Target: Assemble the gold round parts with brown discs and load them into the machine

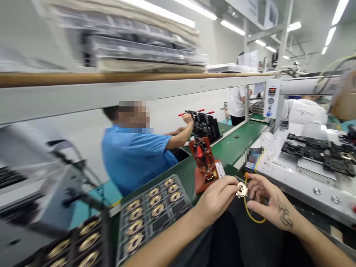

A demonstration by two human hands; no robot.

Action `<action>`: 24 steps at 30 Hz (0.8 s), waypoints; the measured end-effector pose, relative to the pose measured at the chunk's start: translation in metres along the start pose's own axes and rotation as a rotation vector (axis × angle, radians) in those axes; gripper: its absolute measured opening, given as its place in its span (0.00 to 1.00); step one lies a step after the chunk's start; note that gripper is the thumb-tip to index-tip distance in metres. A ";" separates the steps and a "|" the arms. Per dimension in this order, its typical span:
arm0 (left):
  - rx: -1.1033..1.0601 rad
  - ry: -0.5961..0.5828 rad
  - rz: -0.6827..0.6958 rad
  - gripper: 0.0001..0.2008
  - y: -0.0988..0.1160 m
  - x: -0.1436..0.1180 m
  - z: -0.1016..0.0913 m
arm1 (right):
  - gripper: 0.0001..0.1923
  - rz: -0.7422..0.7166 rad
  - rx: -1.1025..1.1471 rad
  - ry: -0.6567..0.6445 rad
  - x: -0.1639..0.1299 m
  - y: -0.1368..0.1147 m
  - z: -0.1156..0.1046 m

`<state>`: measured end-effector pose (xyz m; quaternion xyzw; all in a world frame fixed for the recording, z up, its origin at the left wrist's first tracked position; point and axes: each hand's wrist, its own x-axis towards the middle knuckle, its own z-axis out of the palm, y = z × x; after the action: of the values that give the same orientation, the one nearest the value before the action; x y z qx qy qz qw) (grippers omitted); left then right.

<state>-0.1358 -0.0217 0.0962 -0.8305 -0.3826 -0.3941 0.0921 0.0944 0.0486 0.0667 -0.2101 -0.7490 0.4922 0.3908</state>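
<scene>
My left hand [218, 198] and my right hand [271, 204] meet in front of me, both pinching a small round metal part [241, 190] between their fingertips. A thin yellow wire [251, 215] loops down below the part, under my right hand. Just behind my hands stands a red-brown press fixture [205, 163] with a red lever knob.
A grey tray [152, 215] of several gold ring parts lies to the lower left on the green conveyor [236, 144]. A person in a blue shirt [133, 155] works across the belt at a black fixture [204, 124]. Black jigs [317, 150] sit on the white bench at right.
</scene>
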 end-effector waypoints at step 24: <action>-0.135 -0.543 0.041 0.20 0.023 0.284 0.226 | 0.15 0.019 -0.762 0.809 -0.140 -0.034 -0.193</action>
<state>0.1250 0.2247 0.1540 -0.9176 -0.3493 -0.1795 -0.0613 0.3344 0.0466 0.0847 -0.5157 -0.6624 0.0700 0.5389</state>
